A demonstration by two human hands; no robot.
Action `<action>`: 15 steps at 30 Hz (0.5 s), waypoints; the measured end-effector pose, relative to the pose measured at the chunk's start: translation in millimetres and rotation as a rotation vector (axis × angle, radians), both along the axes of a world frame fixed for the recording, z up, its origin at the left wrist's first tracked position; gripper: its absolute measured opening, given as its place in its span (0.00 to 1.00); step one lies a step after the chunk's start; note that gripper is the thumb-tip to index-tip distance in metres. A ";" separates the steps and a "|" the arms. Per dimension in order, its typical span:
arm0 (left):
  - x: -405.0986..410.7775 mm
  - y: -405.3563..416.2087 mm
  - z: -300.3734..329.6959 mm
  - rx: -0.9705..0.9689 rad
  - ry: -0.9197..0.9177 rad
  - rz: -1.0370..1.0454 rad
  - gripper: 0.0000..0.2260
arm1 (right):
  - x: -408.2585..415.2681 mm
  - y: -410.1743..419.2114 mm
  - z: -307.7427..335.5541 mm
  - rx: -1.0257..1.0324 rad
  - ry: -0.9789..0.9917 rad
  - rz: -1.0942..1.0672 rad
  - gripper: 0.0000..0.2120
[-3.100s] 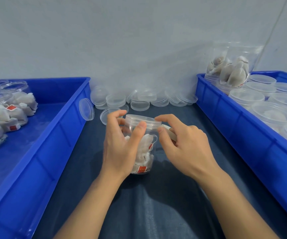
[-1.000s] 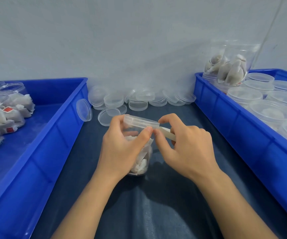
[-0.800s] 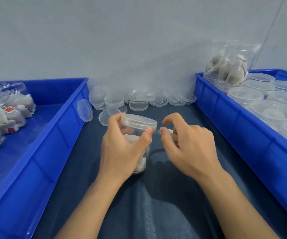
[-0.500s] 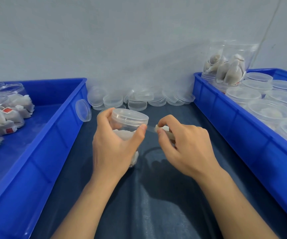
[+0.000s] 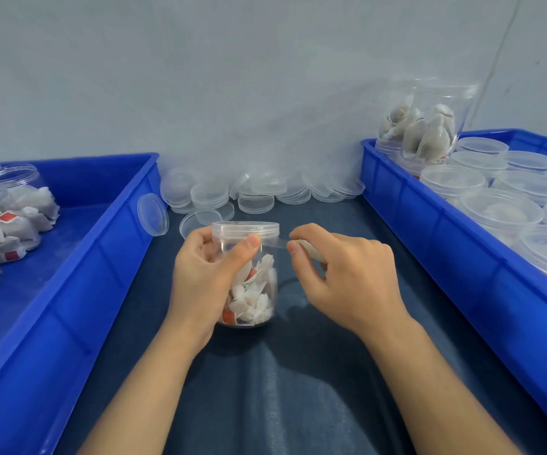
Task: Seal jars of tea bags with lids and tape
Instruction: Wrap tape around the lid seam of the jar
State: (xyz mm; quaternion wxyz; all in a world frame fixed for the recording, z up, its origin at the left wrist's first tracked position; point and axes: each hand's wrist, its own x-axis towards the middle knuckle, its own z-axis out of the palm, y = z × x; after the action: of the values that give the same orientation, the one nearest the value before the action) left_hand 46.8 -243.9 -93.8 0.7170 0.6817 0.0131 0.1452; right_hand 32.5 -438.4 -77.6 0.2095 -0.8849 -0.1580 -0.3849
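A clear plastic jar (image 5: 255, 290) of tea bags stands upright on the dark table, with a clear lid (image 5: 245, 228) on top. My left hand (image 5: 206, 277) grips the jar from the left, its thumb pressed just under the lid. My right hand (image 5: 341, 274) holds a small tape roll (image 5: 311, 249), mostly hidden by the fingers. A strip of clear tape (image 5: 273, 243) stretches from the roll to the jar below the lid.
Loose clear lids (image 5: 259, 195) are piled against the back wall. The left blue bin (image 5: 78, 277) holds lidless jars of tea bags. The right blue bin (image 5: 456, 244) is packed with lidded jars, with two more jars (image 5: 426, 126) standing on them at its back corner.
The jar has come back to the right and stands upright at the centre, turned so the tea bags face me. The tape strip now spans a wider gap between jar and right hand.
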 end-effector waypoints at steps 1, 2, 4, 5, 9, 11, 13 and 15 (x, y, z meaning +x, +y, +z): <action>0.2 1.2 -0.1 -0.017 0.006 -0.025 0.32 | 0.2 -0.6 -0.1 0.006 -0.002 0.000 0.10; 0.3 2.4 -0.1 -0.033 0.010 -0.047 0.33 | 0.4 -0.9 0.0 0.011 -0.004 0.002 0.10; 0.6 5.1 -0.4 -0.062 0.020 -0.093 0.32 | 0.6 -1.1 0.2 0.019 -0.002 0.007 0.12; 0.6 5.9 -0.3 -0.082 0.027 -0.118 0.31 | 0.5 -1.3 0.3 0.022 0.003 0.012 0.13; -0.1 6.9 1.5 -0.142 0.064 -0.198 0.31 | -0.2 -1.7 0.8 0.038 0.042 0.027 0.15; -0.6 6.9 2.4 -0.167 0.067 -0.231 0.32 | -0.6 -1.8 1.3 0.048 0.067 0.026 0.16; -1.6 7.4 2.9 -0.177 0.068 -0.272 0.33 | -1.1 -2.1 1.6 0.062 0.117 0.027 0.17; -2.2 8.0 2.8 -0.174 0.069 -0.303 0.32 | -1.1 -2.9 1.5 0.074 0.171 0.036 0.18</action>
State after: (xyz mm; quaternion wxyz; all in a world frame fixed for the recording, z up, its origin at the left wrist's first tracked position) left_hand 44.6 -235.9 -91.1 0.7860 0.6159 -0.0527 0.0104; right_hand 31.4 -441.3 -76.1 0.2616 -0.9033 -0.1408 -0.3095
